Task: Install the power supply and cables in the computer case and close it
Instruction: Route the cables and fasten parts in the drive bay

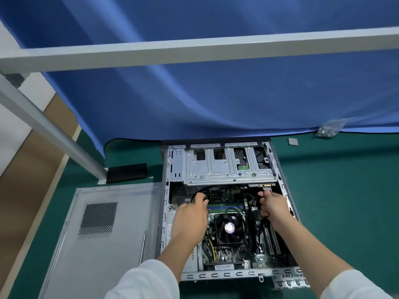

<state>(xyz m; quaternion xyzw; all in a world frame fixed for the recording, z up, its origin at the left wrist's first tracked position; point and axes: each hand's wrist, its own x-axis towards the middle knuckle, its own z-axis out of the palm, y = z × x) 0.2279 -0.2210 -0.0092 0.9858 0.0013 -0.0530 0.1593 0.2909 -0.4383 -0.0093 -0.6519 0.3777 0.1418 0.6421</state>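
Computer case (228, 208) lies on its side, open, on the green desk (345, 190), its far end against a hanging blue cloth (216, 93). Inside it, a silver drive cage (226, 167) fills the far part, and nearer sits the motherboard with a black CPU fan (229, 228) at its middle. Both hands reach in over the board from the near side, in white sleeves. The left hand (191, 221) has its grip curled round black cables (199, 194) near the case's left wall, just short of the drive cage. The right hand (273, 207) pinches a small connector (267, 187) at the lower right edge of the cage, with dark cabling passing under its palm. The detached grey side panel (103, 240) lies flat on the desk just beside the case's left side, its perforated vent facing up, and a slim metal screwdriver (142, 247) rests on it close to the case. Beyond the panel a black block (127, 172) sits by the foot of a grey frame post (49, 130). Well apart to the far right, a clear bag of screws (328, 130) lies at the cloth's edge, with a small grey square pad (293, 141) near it.
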